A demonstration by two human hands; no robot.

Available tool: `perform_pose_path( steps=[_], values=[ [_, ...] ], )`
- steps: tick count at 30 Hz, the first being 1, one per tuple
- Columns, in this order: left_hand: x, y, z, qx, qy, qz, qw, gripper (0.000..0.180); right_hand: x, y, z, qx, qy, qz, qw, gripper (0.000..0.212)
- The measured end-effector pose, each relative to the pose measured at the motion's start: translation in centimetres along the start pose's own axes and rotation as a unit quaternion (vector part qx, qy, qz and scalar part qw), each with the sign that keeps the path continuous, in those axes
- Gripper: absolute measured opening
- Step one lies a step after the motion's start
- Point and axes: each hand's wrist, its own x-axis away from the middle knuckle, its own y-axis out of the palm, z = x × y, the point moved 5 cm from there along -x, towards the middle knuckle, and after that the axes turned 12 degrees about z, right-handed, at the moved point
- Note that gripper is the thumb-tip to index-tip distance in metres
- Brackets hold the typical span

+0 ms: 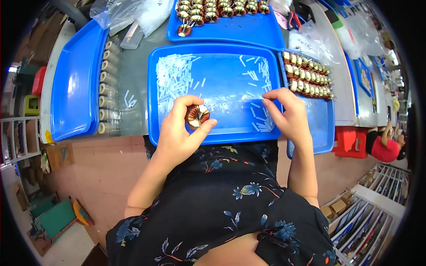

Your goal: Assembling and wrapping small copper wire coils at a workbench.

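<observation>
Left hand (179,131) gripped the copper-wound coil (195,116) over the blue tray (224,77), its wire leads (211,106) best kept steady, I judged, while the right hand (290,114) hovered by the white tubes (266,127), fingertips close together, whether around one I couldn't tell!

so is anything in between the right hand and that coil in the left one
Nothing visible stands between the right hand and the copper-wound coil. The left hand has its thumb along the coil's lower right edge. The white tubes lie on the blue tray underneath.
</observation>
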Motion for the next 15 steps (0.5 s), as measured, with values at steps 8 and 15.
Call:
perform_pose_path(
  steps=[8, 15],
  values=[
    [0.3, 0.9, -0.7, 0.121, -0.096, -0.04, 0.987, 0.047, -0.4, 2.4, -2.9, -0.122, 0.024, -0.043, 0.991, 0.011],
    [0.9, 1.5, -1.3, 0.262, -0.188, -0.072, 0.944, 0.046, -1.3, 1.9, -2.1, -0.085, 0.041, -0.004, 0.995, 0.008]
  ],
)
